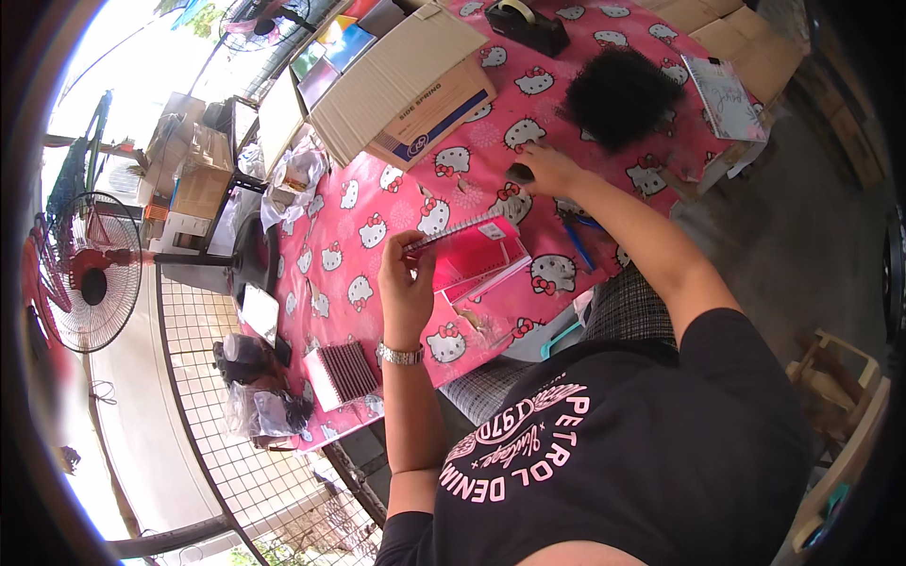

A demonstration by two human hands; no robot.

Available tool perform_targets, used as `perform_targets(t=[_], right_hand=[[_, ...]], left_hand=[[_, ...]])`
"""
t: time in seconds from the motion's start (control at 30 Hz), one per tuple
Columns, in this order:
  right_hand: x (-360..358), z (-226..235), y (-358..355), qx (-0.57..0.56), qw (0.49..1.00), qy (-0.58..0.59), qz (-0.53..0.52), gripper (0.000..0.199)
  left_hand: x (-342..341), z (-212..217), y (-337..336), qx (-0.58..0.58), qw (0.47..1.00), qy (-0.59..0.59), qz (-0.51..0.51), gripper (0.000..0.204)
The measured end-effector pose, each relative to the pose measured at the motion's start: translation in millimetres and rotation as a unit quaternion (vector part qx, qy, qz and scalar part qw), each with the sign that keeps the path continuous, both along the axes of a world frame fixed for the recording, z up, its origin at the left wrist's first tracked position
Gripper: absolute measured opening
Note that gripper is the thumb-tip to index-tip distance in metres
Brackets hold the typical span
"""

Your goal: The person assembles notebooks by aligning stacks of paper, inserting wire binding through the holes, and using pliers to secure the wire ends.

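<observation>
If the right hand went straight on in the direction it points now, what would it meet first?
The right hand would probably meet the cardboard box, across the pink tablecloth; its height is hard to judge.

fans (92, 286) (265, 26): 2 | tape dispenser (530, 31): 1 | black pile (623, 96): 1 | wristband (400, 356): 1 | red notebooks (472, 253): count unclear

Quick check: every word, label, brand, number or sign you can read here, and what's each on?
Wording withheld; locations only:
Black shirt: large pale lettering and numerals, readable.
Cardboard box: dark print and a blue emblem, readable.
Pale notebook, upper right: script lettering, partly readable.
Red spiral notebook at the left hand: pale label, too small to read.
</observation>
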State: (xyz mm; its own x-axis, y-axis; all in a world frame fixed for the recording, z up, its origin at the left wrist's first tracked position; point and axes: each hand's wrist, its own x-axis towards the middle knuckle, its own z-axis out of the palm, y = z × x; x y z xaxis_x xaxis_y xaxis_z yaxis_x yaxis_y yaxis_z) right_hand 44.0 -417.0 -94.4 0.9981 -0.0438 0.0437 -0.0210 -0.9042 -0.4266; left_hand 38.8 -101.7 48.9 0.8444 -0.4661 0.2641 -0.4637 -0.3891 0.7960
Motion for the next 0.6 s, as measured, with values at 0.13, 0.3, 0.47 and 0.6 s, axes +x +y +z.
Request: perform_targets(t=[0.13,0.3,0.47,0.6], right_hand=[[-81.6,-9.7,30.7,-0.014,0.981,-0.179,-0.072,0.071],[-167.1,-24.2,60.0,-0.076,0.983,-0.128,-0.105,0.066],[-168.7,18.7,62.6,0.153,0.961,-0.210,-0.096,0.061],[-156.0,93.9,97.9,0.203,0.931,-0.300,0.040,0.062]], left_hand=[[-5.3,-8.8,3.9,-0.086,0.993,0.071,0.032,0.024],[-14.8,-21.7,-3.2,-0.171,0.981,0.078,0.059,0.026],[-13.0,-18.2,-9.7,-0.101,0.991,0.032,0.076,0.024],[-7.0,-33.7,8.1,-0.156,0.983,0.068,0.064,0.019]])
